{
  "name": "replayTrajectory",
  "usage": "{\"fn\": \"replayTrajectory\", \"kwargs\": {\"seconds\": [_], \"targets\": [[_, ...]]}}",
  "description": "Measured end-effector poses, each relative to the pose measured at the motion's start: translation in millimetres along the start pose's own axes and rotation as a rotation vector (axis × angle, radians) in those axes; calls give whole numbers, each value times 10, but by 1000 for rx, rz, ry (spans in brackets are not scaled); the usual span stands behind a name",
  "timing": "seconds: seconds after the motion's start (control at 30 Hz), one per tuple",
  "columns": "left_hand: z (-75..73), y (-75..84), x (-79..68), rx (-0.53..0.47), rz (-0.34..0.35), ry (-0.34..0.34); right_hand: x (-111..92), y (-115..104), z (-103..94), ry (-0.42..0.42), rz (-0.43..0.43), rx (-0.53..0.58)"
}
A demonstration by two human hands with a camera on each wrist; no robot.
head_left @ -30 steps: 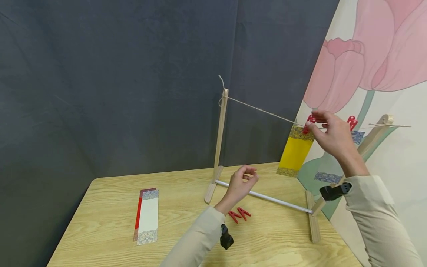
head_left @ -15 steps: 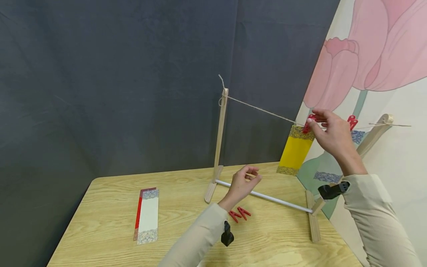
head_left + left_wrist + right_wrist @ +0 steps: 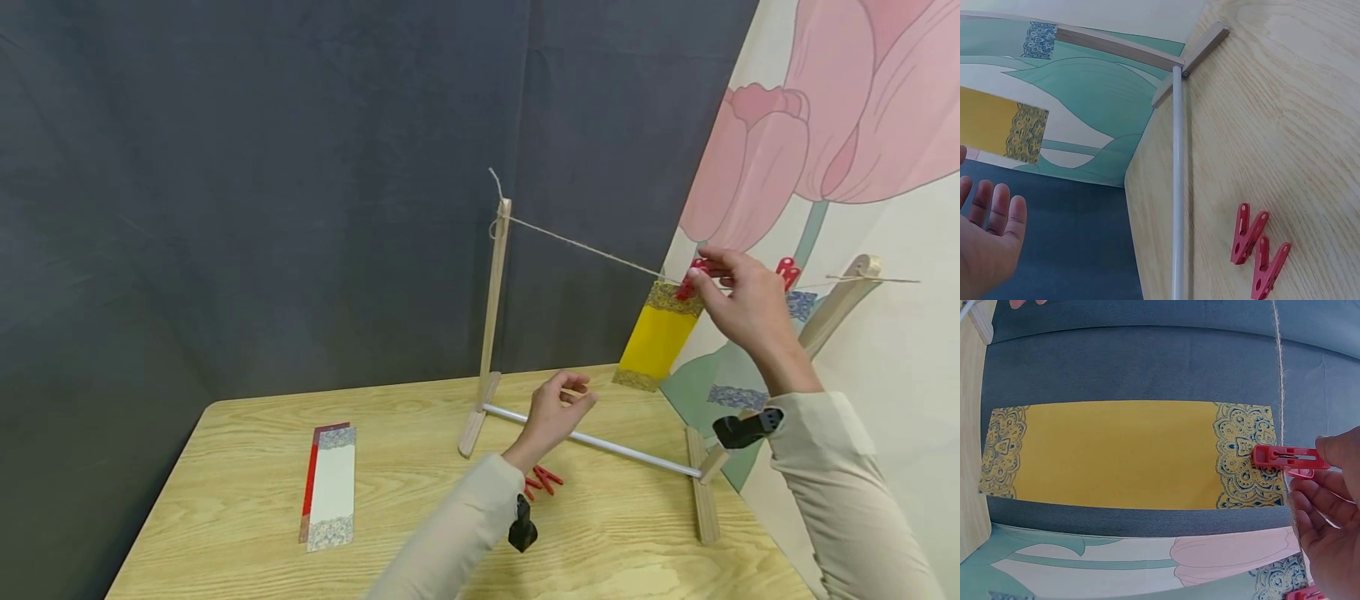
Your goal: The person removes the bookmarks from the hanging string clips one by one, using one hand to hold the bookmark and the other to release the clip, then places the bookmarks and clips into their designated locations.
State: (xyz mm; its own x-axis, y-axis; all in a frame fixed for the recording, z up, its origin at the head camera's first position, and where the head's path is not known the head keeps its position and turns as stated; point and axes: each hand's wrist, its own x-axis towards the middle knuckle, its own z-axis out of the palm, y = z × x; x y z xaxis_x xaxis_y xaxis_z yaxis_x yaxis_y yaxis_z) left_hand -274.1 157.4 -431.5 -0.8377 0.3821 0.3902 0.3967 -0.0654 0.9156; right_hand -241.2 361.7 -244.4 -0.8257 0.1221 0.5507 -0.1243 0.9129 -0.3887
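Pinching red peg [image 3: 1286, 455], R hand [image 3: 752, 307], yel. card [image 3: 1122, 454] hanging

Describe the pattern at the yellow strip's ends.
Dark blue, lace-like bands cross both ends of the yellow strip; the right wrist view shows them best.

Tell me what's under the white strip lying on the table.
A red strip sticks out along the left side and far end of the white strip. The rest of it is covered, so whether anything else lies beneath can't be seen.
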Motion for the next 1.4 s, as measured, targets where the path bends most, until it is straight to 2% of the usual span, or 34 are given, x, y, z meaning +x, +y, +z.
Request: {"fn": "replayTrajectory", "kwargs": {"seconds": [0.1,0.27,0.87,1.2,1.4], "targets": [[40,-96,28,2,-11,2,-6,6,8,0,-3,-9],[61,-121,31,-2,-27,-5,-21,4,11,7,-2,-8],[105,-83,20,53,24,4,-22,3,4,16,9,-7],[168,-89,27,39,8,26,-24,-2,2,31,14,-31],[206,-125,50,12,-11,7,-35,-9,-7,33,21,-30]]}}
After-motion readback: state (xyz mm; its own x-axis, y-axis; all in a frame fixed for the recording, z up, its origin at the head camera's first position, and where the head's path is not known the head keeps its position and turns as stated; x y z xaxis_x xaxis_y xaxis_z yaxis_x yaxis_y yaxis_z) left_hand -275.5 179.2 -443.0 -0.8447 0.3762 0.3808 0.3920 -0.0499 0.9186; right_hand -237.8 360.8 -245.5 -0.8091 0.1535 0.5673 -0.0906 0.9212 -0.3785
